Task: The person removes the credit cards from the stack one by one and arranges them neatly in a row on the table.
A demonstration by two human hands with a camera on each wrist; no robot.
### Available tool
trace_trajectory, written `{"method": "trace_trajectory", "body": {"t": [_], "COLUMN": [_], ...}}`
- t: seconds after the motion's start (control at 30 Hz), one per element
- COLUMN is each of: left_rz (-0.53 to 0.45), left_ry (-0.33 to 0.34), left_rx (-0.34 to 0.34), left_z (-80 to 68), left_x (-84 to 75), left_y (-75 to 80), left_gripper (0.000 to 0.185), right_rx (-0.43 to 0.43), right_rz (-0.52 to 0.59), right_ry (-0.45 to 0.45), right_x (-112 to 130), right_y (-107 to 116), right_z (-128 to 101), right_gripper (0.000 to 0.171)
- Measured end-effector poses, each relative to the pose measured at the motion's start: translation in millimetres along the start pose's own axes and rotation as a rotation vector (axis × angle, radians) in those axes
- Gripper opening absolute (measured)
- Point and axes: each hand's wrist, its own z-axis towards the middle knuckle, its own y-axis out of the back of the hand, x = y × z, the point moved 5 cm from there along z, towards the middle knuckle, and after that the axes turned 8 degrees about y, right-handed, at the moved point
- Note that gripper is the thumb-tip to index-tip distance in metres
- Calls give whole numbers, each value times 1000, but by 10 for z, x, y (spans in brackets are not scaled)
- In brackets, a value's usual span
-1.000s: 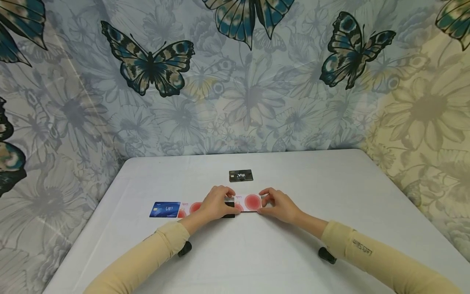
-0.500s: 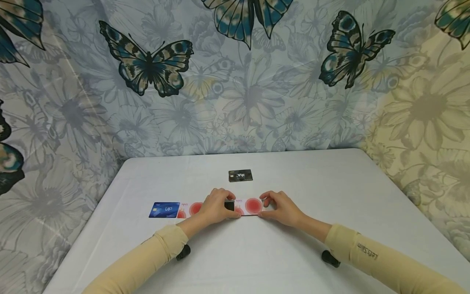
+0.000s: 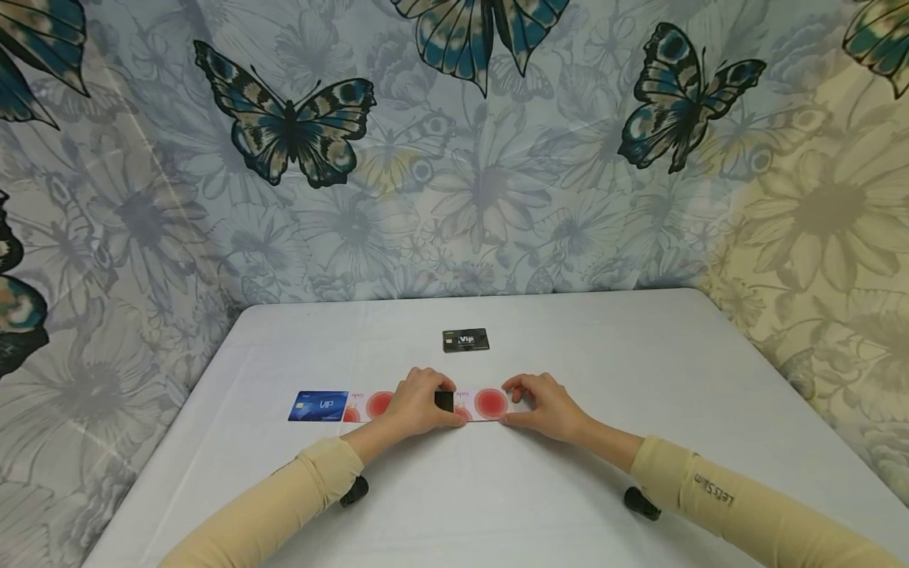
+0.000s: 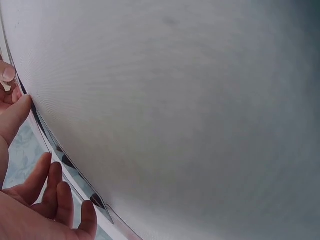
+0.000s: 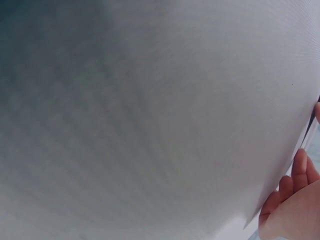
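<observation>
A pink-and-white card (image 3: 490,404) with a red circle lies at the right end of a row of cards in the head view. My left hand (image 3: 419,402) holds its left end, thumb at the near edge and fingertips at the far edge. The right end is held the same way by my right hand (image 3: 550,408). Partly under my left hand is a black card (image 3: 443,401). Farther left lie another pink-and-white card (image 3: 369,405), partly covered by that hand, and a blue VIP card (image 3: 318,405). Both wrist views catch fingers close to the card edges.
A black Vip card (image 3: 465,340) lies apart, beyond the row. White cloth covers the table (image 3: 454,505), whose far edge meets a butterfly-patterned backdrop (image 3: 490,221).
Both hands have moved slightly toward the near side with the pink-and-white card between them, bringing it down level with the row. The other cards have stayed in place.
</observation>
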Motion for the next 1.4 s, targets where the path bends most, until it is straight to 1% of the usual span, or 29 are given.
{"method": "trace_trajectory", "body": {"t": [0.37, 0.6, 1.13, 1.4], "left_rz": [-5, -15, -4, 0], "left_ry": [11, 20, -14, -14], "left_rx": [20, 35, 11, 28], "left_z": [-10, -8, -16, -17], "left_x": [-5, 22, 8, 21], "left_y": [-7, -34, 0, -22], "left_gripper": [45, 46, 45, 46], "right_rx": [7, 18, 13, 24], "right_rz": [-18, -22, -16, -15], "right_ry": [1, -23, -5, -9], "right_x": [-8, -21, -16, 3], "right_y": [-4, -19, -13, -12], "right_z": [-10, -10, -4, -11], "right_gripper": [42, 44, 44, 45]}}
